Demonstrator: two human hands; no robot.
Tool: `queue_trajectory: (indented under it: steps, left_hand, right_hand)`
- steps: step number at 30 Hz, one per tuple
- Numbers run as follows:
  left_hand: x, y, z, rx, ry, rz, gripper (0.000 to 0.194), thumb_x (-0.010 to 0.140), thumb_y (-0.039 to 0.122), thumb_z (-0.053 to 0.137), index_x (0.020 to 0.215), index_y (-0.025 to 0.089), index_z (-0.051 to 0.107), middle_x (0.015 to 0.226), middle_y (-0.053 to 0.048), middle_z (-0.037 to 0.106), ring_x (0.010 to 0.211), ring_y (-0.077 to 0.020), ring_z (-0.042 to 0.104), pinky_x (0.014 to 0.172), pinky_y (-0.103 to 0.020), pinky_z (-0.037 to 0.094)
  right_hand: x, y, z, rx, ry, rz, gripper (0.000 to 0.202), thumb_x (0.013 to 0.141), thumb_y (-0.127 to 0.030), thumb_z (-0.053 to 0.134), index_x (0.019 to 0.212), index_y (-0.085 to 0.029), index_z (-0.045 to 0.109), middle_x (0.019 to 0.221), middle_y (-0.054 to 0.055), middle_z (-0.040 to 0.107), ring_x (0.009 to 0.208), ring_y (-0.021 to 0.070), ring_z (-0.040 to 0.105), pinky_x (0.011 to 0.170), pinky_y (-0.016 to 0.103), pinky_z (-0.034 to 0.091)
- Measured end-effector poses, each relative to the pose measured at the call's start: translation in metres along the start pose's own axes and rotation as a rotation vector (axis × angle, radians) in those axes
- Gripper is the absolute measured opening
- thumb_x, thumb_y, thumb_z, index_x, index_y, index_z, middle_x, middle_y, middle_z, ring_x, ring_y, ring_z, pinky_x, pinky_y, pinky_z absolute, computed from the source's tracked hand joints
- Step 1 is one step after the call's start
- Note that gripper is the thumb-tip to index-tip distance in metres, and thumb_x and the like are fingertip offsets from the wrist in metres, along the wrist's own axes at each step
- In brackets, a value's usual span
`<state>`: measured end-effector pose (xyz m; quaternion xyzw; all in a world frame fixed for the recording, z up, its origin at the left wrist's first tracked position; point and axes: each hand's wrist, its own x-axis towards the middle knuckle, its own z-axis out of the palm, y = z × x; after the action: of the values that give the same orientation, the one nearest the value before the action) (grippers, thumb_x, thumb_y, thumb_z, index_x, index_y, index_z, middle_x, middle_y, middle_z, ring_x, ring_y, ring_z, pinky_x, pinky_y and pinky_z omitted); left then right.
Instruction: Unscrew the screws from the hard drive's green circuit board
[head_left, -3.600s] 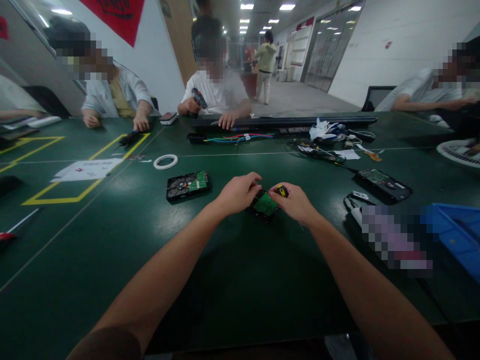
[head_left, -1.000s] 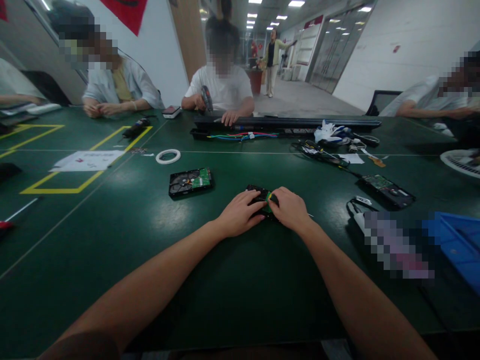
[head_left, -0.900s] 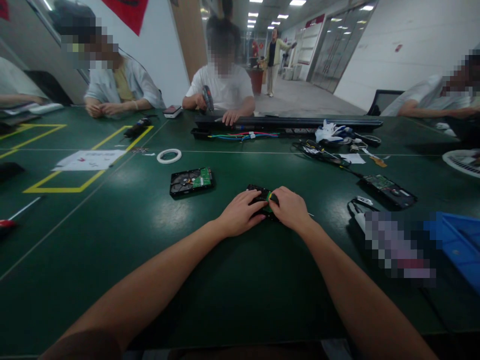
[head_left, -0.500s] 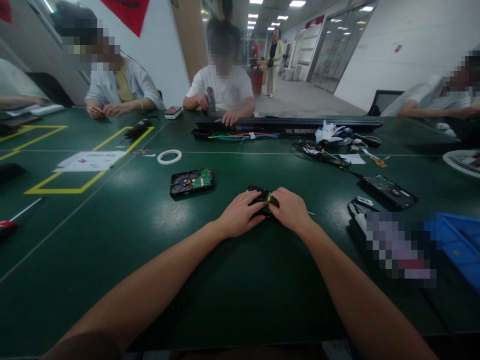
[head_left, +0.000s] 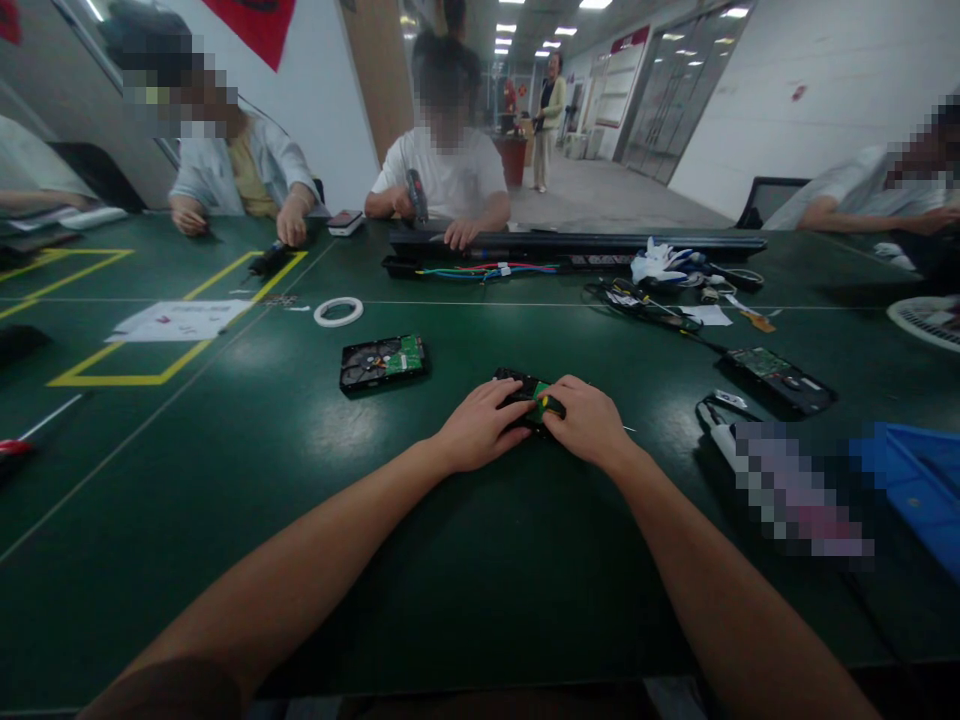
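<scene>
A small black hard drive with a green circuit board lies flat on the green table in front of me. My left hand rests on its left side and holds it down. My right hand covers its right side, fingers closed round a small screwdriver with a black and yellow handle, whose thin shaft pokes out to the right. Most of the drive is hidden under my hands.
A second hard drive lies to the left, a third hard drive to the right by cables. A tape roll, paper sheet, blue bin and long black chassis lie around. Other people sit across the table.
My hands stay on the drive, barely shifting. The yellow tip of the screwdriver handle shows a little more between my hands. Across the table, the person at the left has reached a hand forward.
</scene>
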<state>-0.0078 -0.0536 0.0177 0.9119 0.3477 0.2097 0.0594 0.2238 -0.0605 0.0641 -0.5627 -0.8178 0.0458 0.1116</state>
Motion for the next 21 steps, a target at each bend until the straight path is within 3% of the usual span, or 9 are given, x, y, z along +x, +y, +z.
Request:
queue_trajectory:
  steps: [8,21]
  left_hand:
    - [0.0018,0.0031,-0.0051,0.029,-0.026,-0.005,0.054,0.106,0.05,0.062,0.153,0.023,0.057,0.165,-0.017,0.046,0.154,-0.0371,0.043,0.127,-0.06,0.038]
    - [0.0067,0.0062,-0.0094,0.095,-0.051,0.011,0.054,0.105,0.055,0.061,0.151,0.026,0.058,0.158,-0.015,0.049,0.148,-0.0381,0.046,0.124,-0.06,0.04]
  right_hand:
    - [0.0026,0.0037,0.0024,0.043,0.012,0.01,0.026,0.097,-0.027,0.057,0.114,-0.022,0.076,0.12,0.008,0.072,0.104,0.0221,0.07,0.093,0.034,0.053]
    - [0.0021,0.0035,0.0015,0.047,0.017,0.005,0.028,0.097,-0.027,0.054,0.114,-0.02,0.076,0.119,0.008,0.072,0.1,0.0221,0.07,0.09,0.035,0.053]
